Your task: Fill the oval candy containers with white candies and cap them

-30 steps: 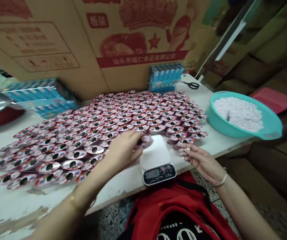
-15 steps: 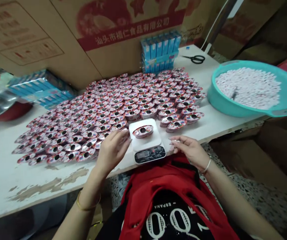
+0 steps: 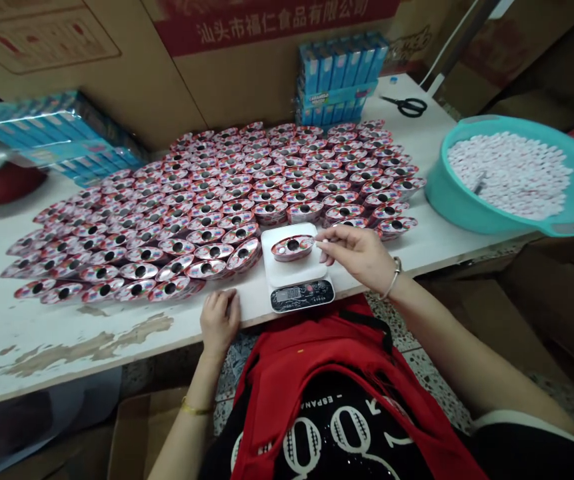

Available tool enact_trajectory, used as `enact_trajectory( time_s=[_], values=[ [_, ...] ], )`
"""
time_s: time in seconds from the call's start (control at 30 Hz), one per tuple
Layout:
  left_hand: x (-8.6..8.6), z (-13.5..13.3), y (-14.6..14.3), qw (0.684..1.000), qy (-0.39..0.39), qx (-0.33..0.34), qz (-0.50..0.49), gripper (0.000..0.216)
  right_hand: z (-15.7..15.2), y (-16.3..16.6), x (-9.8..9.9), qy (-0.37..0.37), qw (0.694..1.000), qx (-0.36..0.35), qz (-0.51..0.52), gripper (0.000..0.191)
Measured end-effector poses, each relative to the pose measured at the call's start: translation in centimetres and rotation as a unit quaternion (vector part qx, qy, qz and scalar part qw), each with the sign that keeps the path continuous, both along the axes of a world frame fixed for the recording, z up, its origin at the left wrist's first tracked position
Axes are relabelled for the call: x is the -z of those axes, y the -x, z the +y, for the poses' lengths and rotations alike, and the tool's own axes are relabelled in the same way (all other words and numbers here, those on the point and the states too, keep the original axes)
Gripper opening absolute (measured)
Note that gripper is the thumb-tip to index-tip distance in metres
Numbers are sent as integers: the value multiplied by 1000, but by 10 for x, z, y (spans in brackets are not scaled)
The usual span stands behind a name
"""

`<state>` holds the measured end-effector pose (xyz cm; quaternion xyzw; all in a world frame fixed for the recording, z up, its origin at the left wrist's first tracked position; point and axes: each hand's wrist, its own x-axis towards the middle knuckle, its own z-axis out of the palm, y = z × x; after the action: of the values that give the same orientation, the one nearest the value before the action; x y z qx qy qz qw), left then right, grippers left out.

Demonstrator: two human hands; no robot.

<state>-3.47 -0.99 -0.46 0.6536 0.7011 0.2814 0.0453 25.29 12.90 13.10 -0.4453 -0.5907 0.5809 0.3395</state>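
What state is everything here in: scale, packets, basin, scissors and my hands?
Scale: on, digits showing
Single packet: on scale, dark hole up
Other packets: closely packed
Teal basin: partly filled, white pieces
Scissors: lying, apparently closed
Left hand: loosely curled
Right hand: bent, at single packet

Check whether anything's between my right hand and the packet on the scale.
Nothing visible stands between them. Your right hand is at the right end of the packet; contact is unclear. Your left hand is aside, at the table edge.
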Motion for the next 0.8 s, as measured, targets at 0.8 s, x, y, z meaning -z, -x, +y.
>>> enact_trajectory(
  time_s=[0.8],
  values=[
    [-69,43,-60,988,-89,111,60,50,80,-99,-28,-296,873,213,-325,11]
  ],
)
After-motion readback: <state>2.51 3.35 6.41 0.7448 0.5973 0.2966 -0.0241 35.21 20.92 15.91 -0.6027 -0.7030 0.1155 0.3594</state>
